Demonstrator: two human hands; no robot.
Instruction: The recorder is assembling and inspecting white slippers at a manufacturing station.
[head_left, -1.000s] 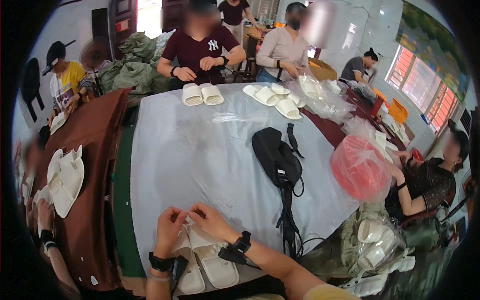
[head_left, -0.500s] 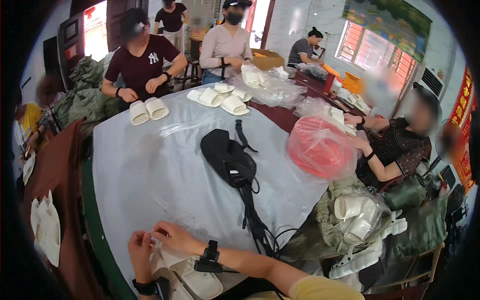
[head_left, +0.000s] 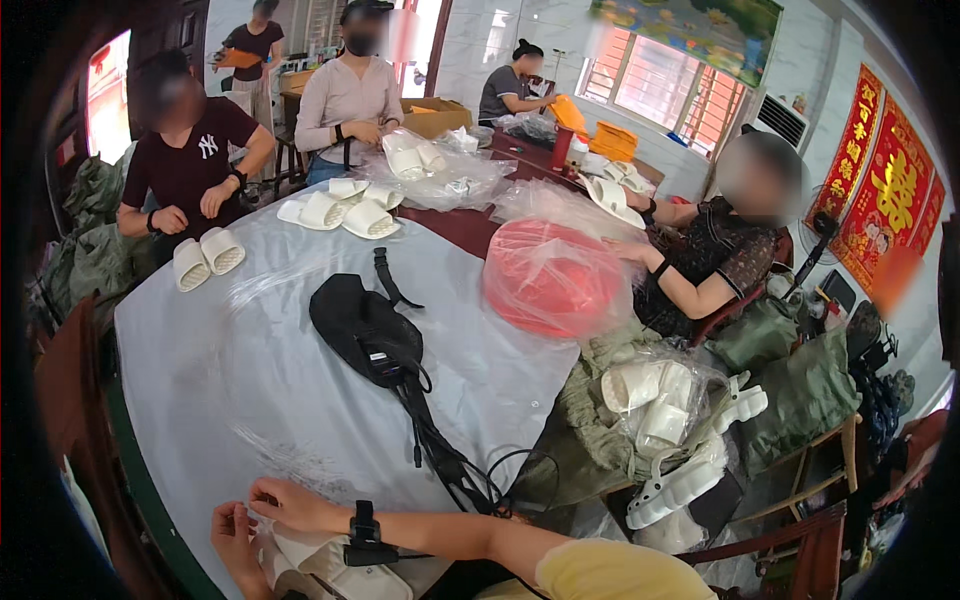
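Note:
At the near edge of the grey-covered table, my left hand (head_left: 236,548) and my right hand (head_left: 298,506) come close together over a pair of white slippers (head_left: 372,580). The fingers of both hands are curled, tips near each other. Whatever they pinch, if anything, is too small to make out. My right forearm lies across the slippers' far side and partly hides them. A black strap with a small box (head_left: 366,535) is round my right wrist.
A black pouch (head_left: 368,330) with cables lies mid-table. White slippers (head_left: 208,258) rest at the far left, more (head_left: 345,208) at the back. A red plastic-wrapped bundle (head_left: 555,278) sits right. Bagged slippers (head_left: 655,400) lie beside the table. Several people work around it.
My view has turned right, so the table and things slide left in the picture. My hands stay close together over the slippers. The person at the right now holds up a white slipper.

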